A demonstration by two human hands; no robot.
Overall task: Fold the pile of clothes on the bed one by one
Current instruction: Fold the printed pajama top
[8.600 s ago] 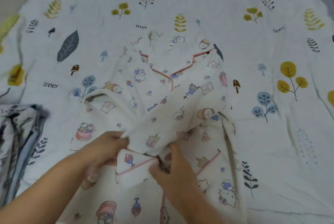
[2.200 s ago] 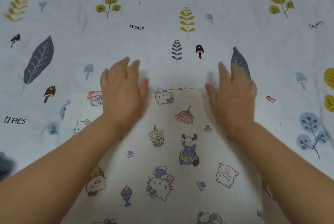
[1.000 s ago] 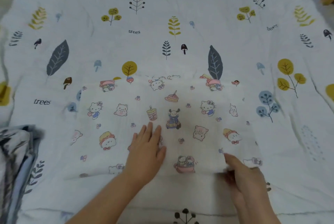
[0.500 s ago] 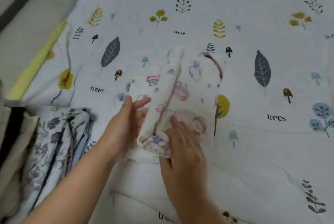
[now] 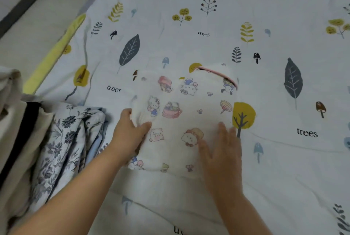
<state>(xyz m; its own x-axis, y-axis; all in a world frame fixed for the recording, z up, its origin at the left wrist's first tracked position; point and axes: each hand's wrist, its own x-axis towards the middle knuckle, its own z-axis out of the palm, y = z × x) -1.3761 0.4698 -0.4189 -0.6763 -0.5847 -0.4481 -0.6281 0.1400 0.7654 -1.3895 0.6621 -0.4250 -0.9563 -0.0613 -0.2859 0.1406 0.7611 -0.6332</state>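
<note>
A white pajama top (image 5: 186,113) with cartoon prints and pink piping lies folded into a compact rectangle on the bed, its piped edge showing at the far right corner. My left hand (image 5: 130,132) grips the folded top's left edge, thumb on top and fingers tucked beneath. My right hand (image 5: 222,149) lies flat with straight fingers on the top's near right part. To the left sits a pile of clothes (image 5: 62,145), the nearest piece white with a dark blue flower print.
The bed sheet (image 5: 284,32) is pale with tree, leaf and mushroom prints. A beige cloth with a black stripe (image 5: 20,132) lies at the far left of the pile. The bed's left edge with a yellow band (image 5: 55,54) borders the floor.
Half a second ago the top's right half was standing up mid-fold over the left. It now lies flat as a rectangle, with my right hand resting on it and my left at its edge.
</note>
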